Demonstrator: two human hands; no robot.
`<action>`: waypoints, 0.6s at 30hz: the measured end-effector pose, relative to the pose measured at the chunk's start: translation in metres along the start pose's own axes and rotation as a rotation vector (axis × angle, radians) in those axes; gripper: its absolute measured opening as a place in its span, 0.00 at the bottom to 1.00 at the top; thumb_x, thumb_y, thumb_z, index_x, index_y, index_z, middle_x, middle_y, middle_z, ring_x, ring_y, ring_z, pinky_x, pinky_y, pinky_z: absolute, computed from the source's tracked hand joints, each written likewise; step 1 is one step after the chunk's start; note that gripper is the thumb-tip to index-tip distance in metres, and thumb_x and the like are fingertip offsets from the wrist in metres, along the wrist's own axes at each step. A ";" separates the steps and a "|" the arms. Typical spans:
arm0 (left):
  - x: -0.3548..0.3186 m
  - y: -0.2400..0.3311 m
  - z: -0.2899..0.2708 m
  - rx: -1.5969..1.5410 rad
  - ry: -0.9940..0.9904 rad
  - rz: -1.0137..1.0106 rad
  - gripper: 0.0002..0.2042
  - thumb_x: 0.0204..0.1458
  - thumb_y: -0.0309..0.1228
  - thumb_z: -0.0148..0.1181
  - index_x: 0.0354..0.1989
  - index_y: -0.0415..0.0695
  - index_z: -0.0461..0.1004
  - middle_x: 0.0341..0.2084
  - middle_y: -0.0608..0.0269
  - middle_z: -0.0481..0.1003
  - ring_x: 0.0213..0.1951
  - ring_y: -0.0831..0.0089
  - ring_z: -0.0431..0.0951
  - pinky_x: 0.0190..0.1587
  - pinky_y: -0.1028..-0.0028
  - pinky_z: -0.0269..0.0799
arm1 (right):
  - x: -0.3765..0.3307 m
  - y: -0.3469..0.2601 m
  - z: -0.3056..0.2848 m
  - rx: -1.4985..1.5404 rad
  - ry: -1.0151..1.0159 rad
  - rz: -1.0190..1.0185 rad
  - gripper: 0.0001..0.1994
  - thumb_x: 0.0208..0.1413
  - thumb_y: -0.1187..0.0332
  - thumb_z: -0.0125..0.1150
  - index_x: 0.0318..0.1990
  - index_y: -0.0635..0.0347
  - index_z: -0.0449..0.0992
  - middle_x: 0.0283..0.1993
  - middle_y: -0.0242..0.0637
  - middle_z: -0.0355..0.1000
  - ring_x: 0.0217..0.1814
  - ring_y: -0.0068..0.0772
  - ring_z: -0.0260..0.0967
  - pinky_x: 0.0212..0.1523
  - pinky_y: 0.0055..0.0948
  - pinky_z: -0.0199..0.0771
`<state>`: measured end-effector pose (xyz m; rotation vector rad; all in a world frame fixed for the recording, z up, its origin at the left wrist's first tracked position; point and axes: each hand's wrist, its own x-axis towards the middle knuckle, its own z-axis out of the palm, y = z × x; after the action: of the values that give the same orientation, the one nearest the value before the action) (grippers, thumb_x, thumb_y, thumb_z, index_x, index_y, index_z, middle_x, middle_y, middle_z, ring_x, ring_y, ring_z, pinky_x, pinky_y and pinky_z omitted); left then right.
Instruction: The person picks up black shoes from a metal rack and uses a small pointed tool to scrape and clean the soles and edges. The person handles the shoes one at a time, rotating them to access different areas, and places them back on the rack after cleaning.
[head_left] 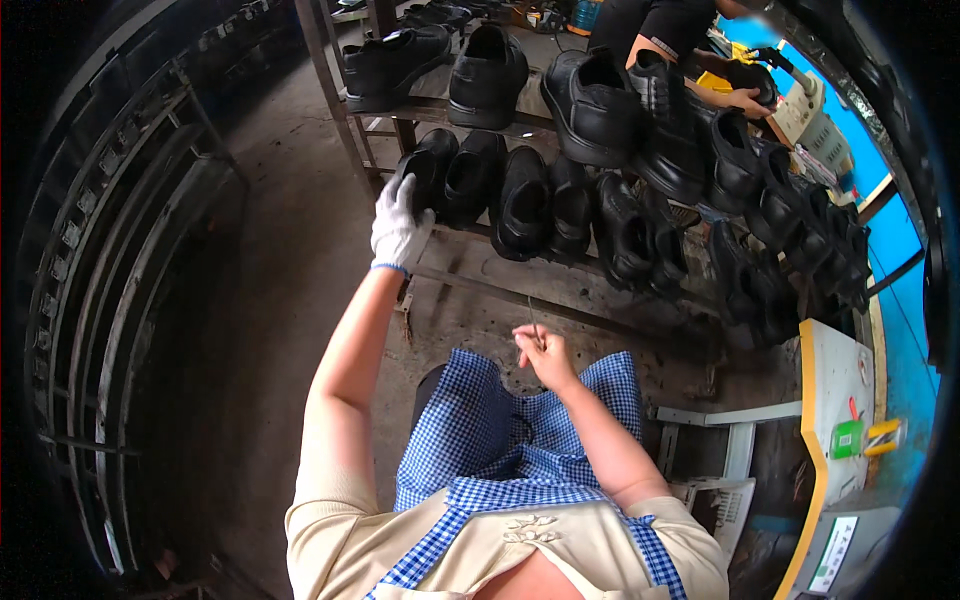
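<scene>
My left hand (402,228), in a white knitted glove, reaches up to the rack's lower shelf. Its fingers lie around the near end of the leftmost black shoe (430,165), which still rests among the others. Bare and held low before my lap, my right hand (545,357) is closed around a thin, dark metal tool (532,312) with a slender tip pointing up. The fingers hide most of that tool, so its kind is unclear. Just right of the gripped shoe stands another black shoe (474,178).
Several black shoes (590,105) fill the upper shelf of the metal rack (330,75). A co-worker's hand (746,102) holds a dark shoe beyond it. A yellow-edged white panel (835,400) stands at right, with a green container (847,440). Dark metal racking (130,290) lines the left.
</scene>
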<state>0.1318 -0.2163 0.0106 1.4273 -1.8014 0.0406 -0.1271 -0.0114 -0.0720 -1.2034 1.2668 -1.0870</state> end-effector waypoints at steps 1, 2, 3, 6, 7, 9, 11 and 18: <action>0.009 -0.016 0.009 0.075 -0.017 0.001 0.32 0.49 0.35 0.64 0.65 0.50 0.63 0.64 0.51 0.62 0.63 0.50 0.65 0.63 0.58 0.66 | -0.007 0.002 0.001 0.013 -0.034 0.033 0.10 0.65 0.67 0.57 0.47 0.65 0.77 0.26 0.29 0.72 0.23 0.18 0.68 0.27 0.22 0.69; 0.020 -0.022 0.016 0.139 -0.071 -0.016 0.30 0.49 0.37 0.64 0.64 0.50 0.65 0.64 0.52 0.62 0.63 0.50 0.64 0.63 0.58 0.66 | -0.011 0.005 -0.001 0.017 -0.047 0.050 0.10 0.65 0.67 0.57 0.47 0.65 0.77 0.25 0.29 0.72 0.23 0.17 0.68 0.27 0.22 0.69; 0.029 -0.028 0.021 0.205 -0.124 -0.034 0.29 0.49 0.38 0.63 0.62 0.51 0.67 0.64 0.53 0.63 0.63 0.51 0.64 0.63 0.58 0.65 | -0.014 0.008 -0.003 0.021 -0.062 0.067 0.10 0.65 0.67 0.57 0.46 0.65 0.77 0.25 0.29 0.72 0.23 0.17 0.68 0.27 0.22 0.69; 0.036 -0.044 0.034 0.270 -0.258 -0.076 0.23 0.49 0.40 0.64 0.55 0.49 0.74 0.63 0.55 0.64 0.63 0.52 0.64 0.63 0.59 0.65 | -0.019 0.019 -0.009 0.049 -0.058 0.094 0.10 0.65 0.67 0.57 0.46 0.65 0.77 0.24 0.27 0.71 0.24 0.17 0.68 0.28 0.21 0.69; 0.041 -0.042 0.035 0.274 -0.274 -0.082 0.23 0.48 0.41 0.64 0.53 0.49 0.74 0.63 0.55 0.65 0.63 0.52 0.64 0.63 0.59 0.65 | -0.019 0.022 -0.012 0.061 -0.044 0.096 0.10 0.65 0.66 0.56 0.45 0.65 0.77 0.23 0.26 0.71 0.24 0.16 0.68 0.28 0.21 0.68; 0.042 -0.038 0.035 0.235 -0.190 -0.041 0.20 0.47 0.40 0.65 0.50 0.49 0.75 0.59 0.56 0.68 0.61 0.53 0.67 0.61 0.59 0.67 | -0.021 0.027 -0.022 0.079 -0.028 0.110 0.10 0.65 0.66 0.57 0.45 0.65 0.77 0.24 0.26 0.70 0.23 0.17 0.68 0.27 0.21 0.68; 0.043 -0.042 0.028 0.177 -0.228 0.041 0.19 0.47 0.39 0.66 0.48 0.49 0.76 0.56 0.56 0.71 0.59 0.53 0.69 0.59 0.58 0.68 | -0.025 0.036 -0.032 0.096 -0.007 0.116 0.10 0.65 0.67 0.57 0.45 0.64 0.77 0.24 0.27 0.71 0.23 0.17 0.68 0.26 0.21 0.68; 0.037 -0.033 0.009 0.568 -0.486 0.044 0.17 0.49 0.44 0.64 0.45 0.52 0.80 0.42 0.58 0.79 0.48 0.55 0.76 0.49 0.60 0.73 | -0.032 0.046 -0.029 0.093 0.017 0.255 0.10 0.65 0.66 0.56 0.44 0.63 0.78 0.22 0.28 0.71 0.21 0.18 0.67 0.23 0.21 0.67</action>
<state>0.1529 -0.2613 0.0127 1.9127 -2.3408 0.2666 -0.1595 0.0230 -0.1131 -0.9356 1.3274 -0.9589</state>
